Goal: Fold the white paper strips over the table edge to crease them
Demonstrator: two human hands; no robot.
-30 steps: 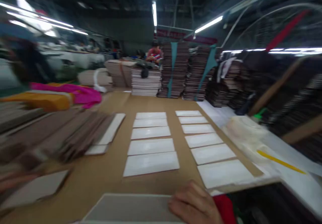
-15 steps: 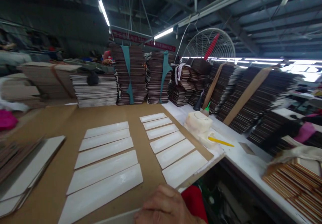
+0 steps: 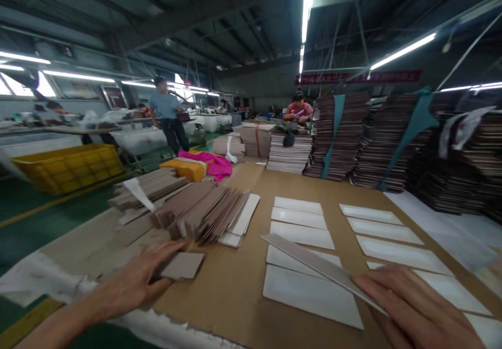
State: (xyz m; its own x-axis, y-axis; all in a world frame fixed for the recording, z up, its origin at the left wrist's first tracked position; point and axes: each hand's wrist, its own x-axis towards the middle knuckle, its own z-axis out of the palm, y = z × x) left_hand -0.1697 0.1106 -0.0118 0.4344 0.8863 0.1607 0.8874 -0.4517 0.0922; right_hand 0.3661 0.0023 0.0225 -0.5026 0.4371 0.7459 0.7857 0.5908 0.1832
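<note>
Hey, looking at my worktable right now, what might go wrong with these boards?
The panel in your right hand slants across the white strips; whether it touches them I can't tell, but it could nudge one askew or scuff its surface. The brown boards beyond your left hand lie loosely overlapped, so a bump might make them slide.

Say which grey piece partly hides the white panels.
The piece in the right hand; the other piece, by the left hand, lies left of those panels.

Strips [image 3: 300, 217] in two columns on table [image 3: 227, 286], panels [image 3: 200, 202] left, stacks [image 3: 343, 135] behind, seemingly another pile [image 3: 439, 184] far right
</note>
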